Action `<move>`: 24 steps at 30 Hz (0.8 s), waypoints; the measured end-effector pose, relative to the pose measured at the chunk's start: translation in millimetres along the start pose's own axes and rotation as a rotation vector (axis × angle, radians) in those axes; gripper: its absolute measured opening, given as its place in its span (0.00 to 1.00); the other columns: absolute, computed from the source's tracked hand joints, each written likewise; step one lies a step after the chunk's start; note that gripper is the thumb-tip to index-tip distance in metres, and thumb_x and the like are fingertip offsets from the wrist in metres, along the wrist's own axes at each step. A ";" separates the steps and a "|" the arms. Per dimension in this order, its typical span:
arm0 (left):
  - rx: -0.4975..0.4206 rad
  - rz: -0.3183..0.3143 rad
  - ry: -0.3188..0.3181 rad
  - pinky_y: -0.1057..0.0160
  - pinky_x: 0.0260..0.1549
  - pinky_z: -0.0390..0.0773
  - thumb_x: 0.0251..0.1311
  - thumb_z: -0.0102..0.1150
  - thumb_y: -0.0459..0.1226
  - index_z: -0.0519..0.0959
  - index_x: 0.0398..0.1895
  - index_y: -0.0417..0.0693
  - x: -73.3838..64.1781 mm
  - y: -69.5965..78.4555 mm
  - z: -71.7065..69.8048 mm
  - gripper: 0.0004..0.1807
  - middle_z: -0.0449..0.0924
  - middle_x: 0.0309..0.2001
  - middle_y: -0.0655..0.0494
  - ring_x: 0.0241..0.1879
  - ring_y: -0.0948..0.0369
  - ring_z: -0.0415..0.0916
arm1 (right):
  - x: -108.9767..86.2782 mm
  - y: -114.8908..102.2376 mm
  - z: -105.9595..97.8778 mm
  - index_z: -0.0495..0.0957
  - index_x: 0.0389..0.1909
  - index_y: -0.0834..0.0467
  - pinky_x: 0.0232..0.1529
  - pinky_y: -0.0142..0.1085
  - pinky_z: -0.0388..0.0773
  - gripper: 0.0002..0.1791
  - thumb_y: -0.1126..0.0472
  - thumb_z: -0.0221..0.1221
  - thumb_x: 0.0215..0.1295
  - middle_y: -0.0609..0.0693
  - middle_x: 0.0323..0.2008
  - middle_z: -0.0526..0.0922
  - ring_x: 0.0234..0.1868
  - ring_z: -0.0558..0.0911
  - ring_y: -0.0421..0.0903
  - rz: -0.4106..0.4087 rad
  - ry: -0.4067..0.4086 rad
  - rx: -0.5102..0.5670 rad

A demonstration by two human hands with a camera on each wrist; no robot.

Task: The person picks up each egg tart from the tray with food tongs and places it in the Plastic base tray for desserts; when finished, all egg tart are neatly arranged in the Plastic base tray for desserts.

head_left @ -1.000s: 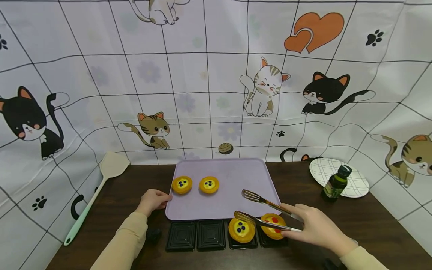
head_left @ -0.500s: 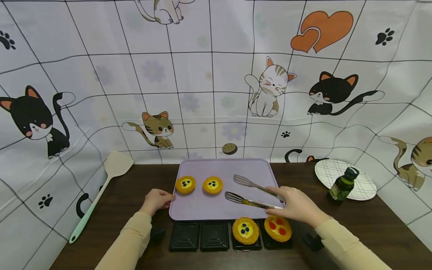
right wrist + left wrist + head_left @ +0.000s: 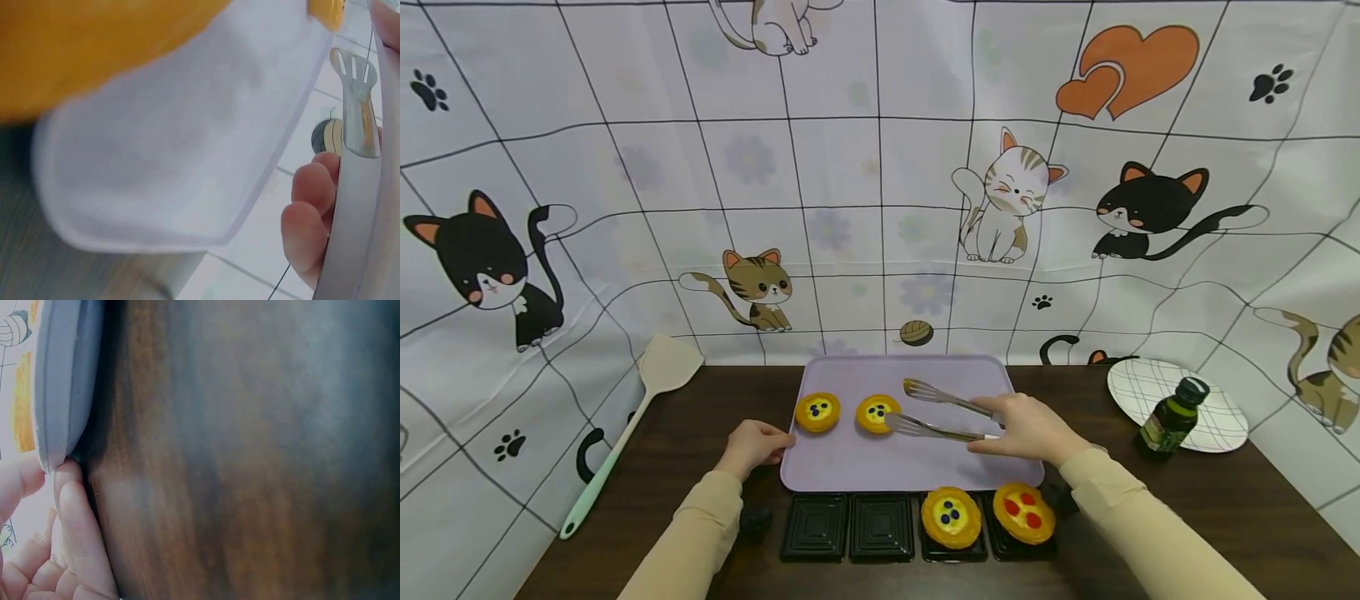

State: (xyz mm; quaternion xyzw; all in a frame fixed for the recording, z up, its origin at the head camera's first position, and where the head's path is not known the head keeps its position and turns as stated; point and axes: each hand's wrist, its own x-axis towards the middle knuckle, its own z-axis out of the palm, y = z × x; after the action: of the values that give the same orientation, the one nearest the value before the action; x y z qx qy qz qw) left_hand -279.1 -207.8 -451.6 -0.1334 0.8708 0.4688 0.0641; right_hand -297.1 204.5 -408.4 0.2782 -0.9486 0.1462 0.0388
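My left hand (image 3: 752, 446) pinches the left edge of a lilac tray (image 3: 838, 467); the left wrist view shows thumb and finger meeting at its rim (image 3: 69, 381). Metal tongs (image 3: 946, 399) are held in my right hand (image 3: 1033, 429) over the tray, their arms spread apart with nothing between them. The lower tip overlaps the right side of an egg tart (image 3: 872, 412) with dark blue dots. Left of it on the tray is a second such tart (image 3: 817, 412). In the right wrist view, fingers (image 3: 306, 212) wrap the tongs near one slotted tip (image 3: 355, 72).
Before the tray is a row of black square dishes (image 3: 815, 527). The right two carry a blue-dotted tart (image 3: 951, 517) and a red-dotted tart (image 3: 1024, 512). A green bottle (image 3: 1174, 415) and a checked plate (image 3: 1221, 425) are at right, a spatula (image 3: 625, 442) at left.
My right hand has carried the spread tongs up and left, from over the front tarts to the tray's second tart. The left hand keeps its hold on the tray edge.
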 end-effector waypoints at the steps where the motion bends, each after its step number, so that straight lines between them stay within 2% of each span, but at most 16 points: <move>1: 0.002 0.003 -0.001 0.68 0.29 0.82 0.57 0.63 0.37 0.82 0.36 0.31 -0.2 0.1 0.0 0.14 0.79 0.28 0.49 0.24 0.63 0.76 | 2.7 -1.5 1.5 0.76 0.58 0.57 0.47 0.48 0.80 0.41 0.35 0.66 0.47 0.54 0.49 0.82 0.46 0.82 0.50 -0.002 -0.005 -0.010; 10: -0.002 -0.008 0.000 0.67 0.29 0.82 0.56 0.64 0.38 0.83 0.36 0.32 2.6 -2.2 3.1 0.14 0.80 0.28 0.49 0.24 0.63 0.77 | 18.5 -16.9 8.4 0.77 0.57 0.55 0.44 0.46 0.80 0.40 0.36 0.68 0.45 0.53 0.47 0.83 0.44 0.81 0.48 0.032 -0.050 -0.051; 16: 0.002 -0.008 0.006 0.68 0.29 0.82 0.56 0.64 0.38 0.83 0.36 0.32 4.2 -2.1 2.9 0.14 0.80 0.28 0.49 0.24 0.63 0.77 | 23.1 -20.4 7.1 0.77 0.56 0.55 0.39 0.42 0.79 0.39 0.38 0.69 0.44 0.52 0.45 0.83 0.38 0.79 0.43 0.029 -0.056 -0.042; 20: 0.001 -0.010 0.009 0.68 0.29 0.82 0.56 0.64 0.38 0.83 0.36 0.32 4.0 -2.1 2.0 0.14 0.80 0.28 0.49 0.24 0.63 0.77 | 23.8 -21.0 7.2 0.77 0.56 0.56 0.40 0.42 0.79 0.39 0.38 0.69 0.44 0.52 0.46 0.83 0.38 0.78 0.43 0.028 -0.071 -0.032; 24: 0.002 -0.011 0.011 0.67 0.29 0.82 0.56 0.64 0.38 0.83 0.37 0.32 2.9 -2.0 1.1 0.15 0.80 0.29 0.49 0.24 0.63 0.77 | 23.7 -20.3 8.1 0.77 0.56 0.57 0.36 0.39 0.76 0.40 0.38 0.69 0.44 0.52 0.45 0.83 0.36 0.76 0.43 0.014 -0.083 -0.032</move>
State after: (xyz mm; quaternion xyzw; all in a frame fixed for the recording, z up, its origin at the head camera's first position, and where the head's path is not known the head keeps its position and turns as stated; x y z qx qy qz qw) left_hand -281.3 -208.5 -454.5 -0.1406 0.8708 0.4670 0.0621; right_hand -306.1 173.6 -407.2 0.2765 -0.9536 0.1196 0.0030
